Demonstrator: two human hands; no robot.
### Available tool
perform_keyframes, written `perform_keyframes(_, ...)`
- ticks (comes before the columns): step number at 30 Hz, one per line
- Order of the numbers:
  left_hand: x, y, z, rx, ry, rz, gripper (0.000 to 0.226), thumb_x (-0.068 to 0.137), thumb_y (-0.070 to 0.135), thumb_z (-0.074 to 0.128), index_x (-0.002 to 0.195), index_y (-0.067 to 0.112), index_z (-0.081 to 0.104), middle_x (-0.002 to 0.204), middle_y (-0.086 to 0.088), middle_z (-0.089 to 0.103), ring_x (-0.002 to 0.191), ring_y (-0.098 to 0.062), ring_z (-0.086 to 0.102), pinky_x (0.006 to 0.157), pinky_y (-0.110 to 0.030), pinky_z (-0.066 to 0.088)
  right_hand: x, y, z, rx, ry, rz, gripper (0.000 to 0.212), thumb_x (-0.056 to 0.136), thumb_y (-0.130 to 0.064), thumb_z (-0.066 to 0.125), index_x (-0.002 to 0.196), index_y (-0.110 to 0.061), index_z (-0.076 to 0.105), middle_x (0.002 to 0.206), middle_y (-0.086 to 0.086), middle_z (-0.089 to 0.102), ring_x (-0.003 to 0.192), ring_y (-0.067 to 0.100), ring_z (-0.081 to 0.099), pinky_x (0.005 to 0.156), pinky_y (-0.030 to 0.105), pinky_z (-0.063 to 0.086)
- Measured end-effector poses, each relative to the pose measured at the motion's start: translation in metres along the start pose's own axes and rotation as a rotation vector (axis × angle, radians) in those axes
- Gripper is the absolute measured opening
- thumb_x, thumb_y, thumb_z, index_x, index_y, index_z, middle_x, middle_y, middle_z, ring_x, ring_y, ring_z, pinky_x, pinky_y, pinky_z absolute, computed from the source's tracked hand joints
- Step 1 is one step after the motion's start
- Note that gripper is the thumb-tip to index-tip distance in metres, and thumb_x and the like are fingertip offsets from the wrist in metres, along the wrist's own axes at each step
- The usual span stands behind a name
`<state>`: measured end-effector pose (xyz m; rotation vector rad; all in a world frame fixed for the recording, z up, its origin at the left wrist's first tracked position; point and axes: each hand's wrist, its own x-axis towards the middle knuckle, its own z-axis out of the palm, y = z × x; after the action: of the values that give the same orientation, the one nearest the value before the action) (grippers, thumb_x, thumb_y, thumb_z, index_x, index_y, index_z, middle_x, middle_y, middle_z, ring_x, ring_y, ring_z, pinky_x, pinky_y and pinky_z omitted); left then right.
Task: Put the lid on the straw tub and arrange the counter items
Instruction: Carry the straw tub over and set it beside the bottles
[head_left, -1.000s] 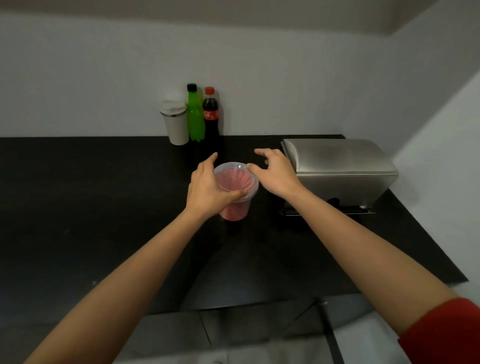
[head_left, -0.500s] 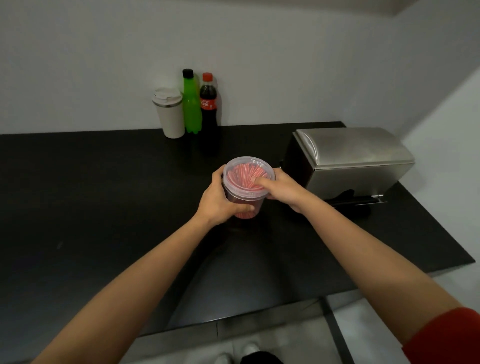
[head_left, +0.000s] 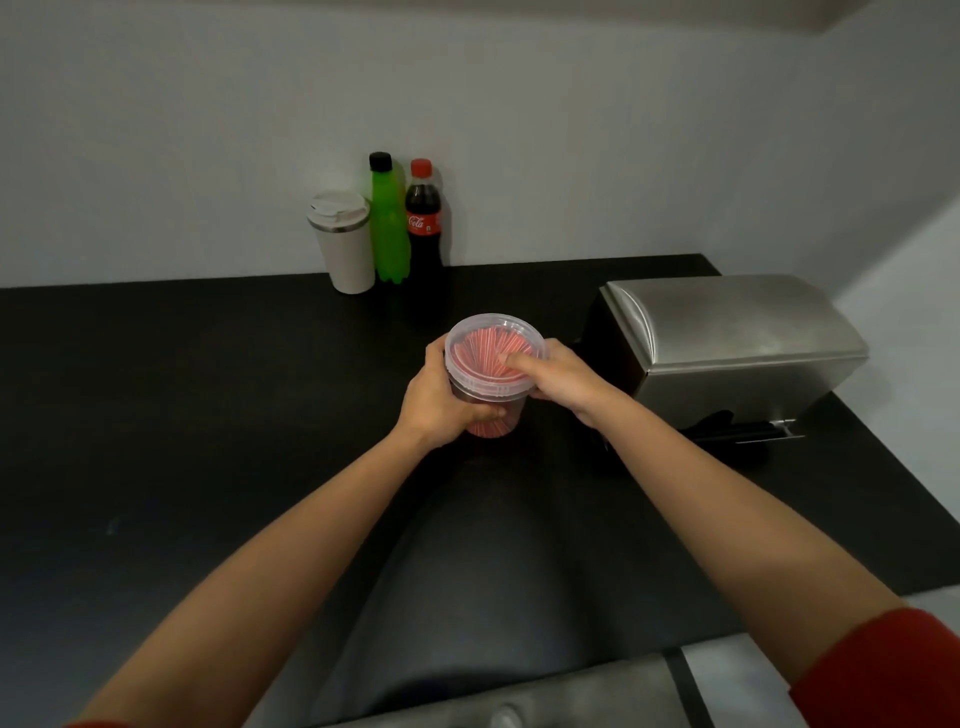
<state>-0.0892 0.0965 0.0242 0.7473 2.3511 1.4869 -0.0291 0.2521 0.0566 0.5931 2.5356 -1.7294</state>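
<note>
A clear plastic tub (head_left: 491, 415) full of red straws stands on the black counter (head_left: 208, 415), near its middle. A clear round lid (head_left: 485, 345) lies on top of the tub. My left hand (head_left: 441, 402) wraps around the tub's left side. My right hand (head_left: 558, 376) holds the right side, with its thumb pressing down on the lid's right part.
At the back wall stand a white travel mug (head_left: 345, 244), a green bottle (head_left: 388, 223) and a cola bottle (head_left: 423, 228). A steel box-shaped appliance (head_left: 727, 348) sits just right of my right hand. The counter's front edge runs near the bottom.
Both hands went from hovering at the lid to gripping the tub. The right thumb now presses the lid. The camera view shifted slightly.
</note>
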Motion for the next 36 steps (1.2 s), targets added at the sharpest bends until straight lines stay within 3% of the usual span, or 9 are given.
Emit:
perform_keyframes(4,0.024,-0.001,0.000,0.007,0.010,-0.011,0.104,0.058,0.017,0.087,0.142,0.018,0.024,0.135,-0.003,0.048,0.127,-0.021,0.045,0.097,-0.032,0.039,0.024,-0.002,0.002,0.038,0.099,0.044,0.035,0.086,-0.033,0.056,0.118,-0.020,0.060,0.107,0.001,0.067,0.098,0.011,0.061,0.080,0.026,0.048)
perform_keyframes(9,0.057,0.000,0.003,0.008,0.033,-0.014,0.103,0.057,0.022,0.088,0.140,0.015,0.027,0.133,-0.005,0.050,0.124,-0.023,0.048,0.094,-0.030,0.039,0.057,-0.002,0.004,0.143,0.244,0.184,0.057,0.082,-0.040,0.059,0.133,-0.018,0.044,0.119,0.004,0.060,0.106,0.018,0.057,0.091,0.041,0.049)
perform_keyframes(13,0.077,0.000,0.005,0.018,0.053,0.000,0.099,0.059,0.024,0.086,0.139,0.012,0.029,0.130,-0.007,0.053,0.120,-0.025,0.053,0.089,-0.027,0.041,0.074,-0.002,0.005,0.277,0.339,0.218,0.064,0.080,-0.037,0.063,0.135,-0.015,0.037,0.118,0.005,0.058,0.102,0.019,0.057,0.089,0.040,0.051)
perform_keyframes(17,0.105,-0.002,0.003,-0.030,0.064,-0.066,0.099,0.059,0.028,0.087,0.139,0.015,0.030,0.130,-0.005,0.053,0.119,-0.023,0.053,0.090,-0.027,0.042,0.097,-0.004,0.009,0.337,0.406,0.186,0.044,0.082,-0.037,0.062,0.119,-0.019,0.046,0.102,-0.001,0.057,0.081,0.007,0.054,0.062,0.023,0.043)
perform_keyframes(20,0.126,-0.004,0.003,-0.092,0.084,-0.135,0.097,0.056,0.030,0.087,0.137,0.017,0.034,0.128,-0.003,0.055,0.116,-0.020,0.054,0.086,-0.025,0.042,0.116,-0.005,0.015,0.377,0.462,0.138,0.020,0.082,-0.036,0.062,0.094,-0.029,0.047,0.087,-0.010,0.055,0.074,0.001,0.051,0.058,0.018,0.038)
perform_keyframes(22,0.140,-0.006,0.003,-0.107,0.090,-0.155,0.091,0.058,0.030,0.086,0.134,0.015,0.038,0.125,-0.003,0.056,0.114,-0.019,0.055,0.083,-0.023,0.041,0.129,-0.007,0.016,0.406,0.486,0.127,0.020,0.083,-0.035,0.061,0.088,-0.027,0.044,0.082,-0.014,0.052,0.072,-0.001,0.050,0.055,0.014,0.037)
perform_keyframes(27,0.170,-0.015,-0.001,-0.095,0.100,-0.124,0.082,0.063,0.027,0.085,0.131,0.009,0.041,0.125,-0.006,0.057,0.105,-0.012,0.053,0.079,-0.019,0.039,0.158,-0.013,0.014,0.452,0.485,0.140,0.053,0.081,-0.039,0.061,0.123,-0.013,0.042,0.105,-0.001,0.055,0.086,0.008,0.054,0.061,0.019,0.040)
perform_keyframes(32,0.200,-0.018,-0.003,-0.082,0.099,-0.127,0.085,0.062,0.029,0.086,0.131,0.010,0.041,0.123,-0.004,0.058,0.097,-0.008,0.051,0.064,-0.005,0.037,0.184,-0.016,0.007,0.440,0.496,0.102,0.060,0.081,-0.038,0.061,0.129,-0.010,0.040,0.116,0.005,0.056,0.099,0.014,0.056,0.069,0.021,0.044)
perform_keyframes(36,0.217,-0.021,-0.002,-0.082,0.103,-0.135,0.085,0.061,0.026,0.087,0.131,0.009,0.042,0.124,-0.007,0.059,0.099,-0.011,0.052,0.078,-0.020,0.042,0.203,-0.019,0.002,0.426,0.523,0.126,0.058,0.081,-0.041,0.060,0.127,-0.012,0.042,0.114,0.003,0.055,0.097,0.014,0.055,0.071,0.024,0.044)
